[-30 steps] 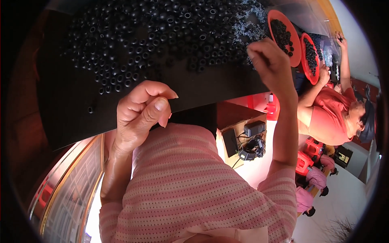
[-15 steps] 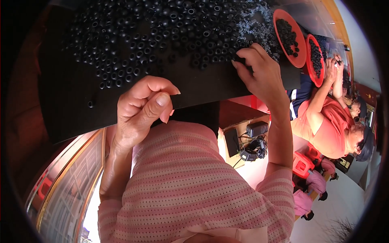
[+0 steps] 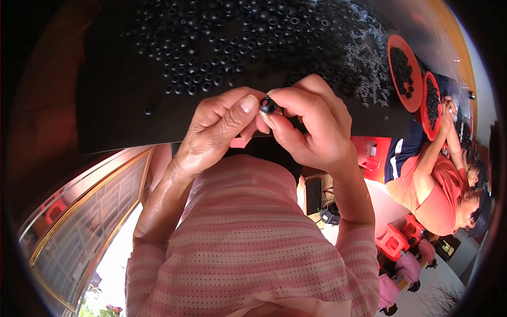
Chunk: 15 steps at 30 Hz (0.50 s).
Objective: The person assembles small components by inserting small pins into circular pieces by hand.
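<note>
Over the table's near edge my two hands meet. My right hand (image 3: 315,122) pinches a small black ring-shaped piece (image 3: 269,105) between thumb and forefinger, its hole facing up toward me. Close against that piece is my left hand (image 3: 217,128), thumb pressed to the curled fingers; whatever it may hold is hidden. Beyond both hands, a wide heap of similar black ring pieces (image 3: 227,58) covers the dark table (image 3: 127,127). One loose black ring (image 3: 148,110) lies apart on the left. To the right of the heap spreads a pile of tiny grey parts (image 3: 371,68).
Two orange-red bowls stand at the right: one bowl (image 3: 415,101) with some black pieces, another bowl (image 3: 433,133) with many. A co-worker in an orange-red shirt (image 3: 435,195) sits on that side. Red stools (image 3: 393,242) and a black charger-like device (image 3: 330,216) are below table level.
My right hand has come from the heap's right edge to my left hand, now with a black ring piece in its fingertips. The view has shifted, so the table sits further right.
</note>
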Tool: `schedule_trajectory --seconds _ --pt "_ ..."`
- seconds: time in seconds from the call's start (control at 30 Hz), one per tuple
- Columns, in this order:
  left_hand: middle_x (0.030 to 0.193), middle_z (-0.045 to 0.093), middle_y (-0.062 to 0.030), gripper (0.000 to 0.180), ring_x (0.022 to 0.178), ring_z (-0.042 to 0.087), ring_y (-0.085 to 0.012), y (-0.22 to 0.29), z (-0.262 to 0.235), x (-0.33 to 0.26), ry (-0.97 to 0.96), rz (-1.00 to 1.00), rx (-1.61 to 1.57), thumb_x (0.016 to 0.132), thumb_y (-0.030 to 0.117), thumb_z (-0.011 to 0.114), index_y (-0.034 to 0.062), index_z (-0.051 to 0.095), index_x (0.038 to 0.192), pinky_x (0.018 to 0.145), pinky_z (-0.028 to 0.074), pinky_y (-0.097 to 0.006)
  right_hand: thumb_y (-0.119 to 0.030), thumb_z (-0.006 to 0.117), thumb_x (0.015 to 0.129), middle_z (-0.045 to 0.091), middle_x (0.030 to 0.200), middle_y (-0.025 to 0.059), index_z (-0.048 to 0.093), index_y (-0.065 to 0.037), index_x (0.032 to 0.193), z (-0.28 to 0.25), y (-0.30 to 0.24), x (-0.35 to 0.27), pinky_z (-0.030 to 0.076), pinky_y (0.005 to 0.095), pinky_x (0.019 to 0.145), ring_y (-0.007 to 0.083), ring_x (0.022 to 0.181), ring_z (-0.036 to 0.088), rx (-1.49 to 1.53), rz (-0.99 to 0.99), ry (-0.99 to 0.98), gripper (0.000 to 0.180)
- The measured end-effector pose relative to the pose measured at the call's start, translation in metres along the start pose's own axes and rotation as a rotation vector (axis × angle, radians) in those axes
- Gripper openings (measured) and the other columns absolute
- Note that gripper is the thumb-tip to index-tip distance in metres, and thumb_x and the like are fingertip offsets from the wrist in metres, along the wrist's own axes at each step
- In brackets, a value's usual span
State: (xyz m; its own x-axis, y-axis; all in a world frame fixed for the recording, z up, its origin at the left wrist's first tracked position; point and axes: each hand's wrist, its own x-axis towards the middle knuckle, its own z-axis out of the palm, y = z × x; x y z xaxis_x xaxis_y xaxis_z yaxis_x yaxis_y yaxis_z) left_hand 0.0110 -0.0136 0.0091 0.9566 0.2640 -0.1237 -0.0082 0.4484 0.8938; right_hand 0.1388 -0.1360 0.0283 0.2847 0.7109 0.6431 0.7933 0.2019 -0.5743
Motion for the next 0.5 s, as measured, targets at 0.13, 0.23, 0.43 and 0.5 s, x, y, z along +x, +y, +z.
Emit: schedule_trajectory --seconds 0.13,0.23,0.43,0.5 --pt "0.080 0.061 -0.0028 0.038 0.062 0.047 -0.0064 -0.001 -0.002 0.001 -0.006 0.043 -0.065 0.099 0.033 0.045 -0.0013 0.061 0.102 0.057 0.040 -0.019 0.004 0.071 0.072 0.051 0.067 0.0043 0.062 -0.001 0.095 0.010 -0.002 0.000 0.044 0.0232 0.039 0.0113 0.051 0.060 0.046 -0.025 0.019 0.026" --pt "0.080 0.061 -0.0031 0.037 0.063 0.048 -0.0068 -0.001 -0.002 0.002 0.011 0.039 -0.059 0.099 0.032 0.046 -0.0018 0.061 0.103 0.057 0.040 -0.019 0.005 0.071 0.072 0.048 0.064 0.0025 0.063 0.000 0.099 0.009 -0.001 -0.002 0.044 0.0220 0.038 0.0093 0.048 0.056 -0.042 -0.048 -0.025 0.029" --pt "0.078 0.057 -0.0002 0.035 0.067 0.047 -0.0059 -0.003 -0.005 0.002 0.022 0.064 -0.137 0.097 0.031 0.051 -0.0015 0.059 0.107 0.060 0.041 -0.020 0.001 0.073 0.067 0.048 0.063 0.0029 0.064 -0.004 0.101 0.017 0.000 -0.004 0.040 0.0261 0.039 0.0127 0.048 0.050 -0.002 0.013 0.068 0.035" --pt "0.081 0.057 -0.0012 0.036 0.067 0.047 -0.0061 -0.002 -0.005 0.000 0.020 0.065 -0.187 0.098 0.031 0.049 -0.0021 0.057 0.111 0.060 0.040 -0.020 -0.002 0.072 0.070 0.050 0.065 0.0036 0.065 -0.004 0.100 0.024 0.001 -0.009 0.040 0.0282 0.040 0.0152 0.048 0.051 0.072 0.090 0.112 0.031"
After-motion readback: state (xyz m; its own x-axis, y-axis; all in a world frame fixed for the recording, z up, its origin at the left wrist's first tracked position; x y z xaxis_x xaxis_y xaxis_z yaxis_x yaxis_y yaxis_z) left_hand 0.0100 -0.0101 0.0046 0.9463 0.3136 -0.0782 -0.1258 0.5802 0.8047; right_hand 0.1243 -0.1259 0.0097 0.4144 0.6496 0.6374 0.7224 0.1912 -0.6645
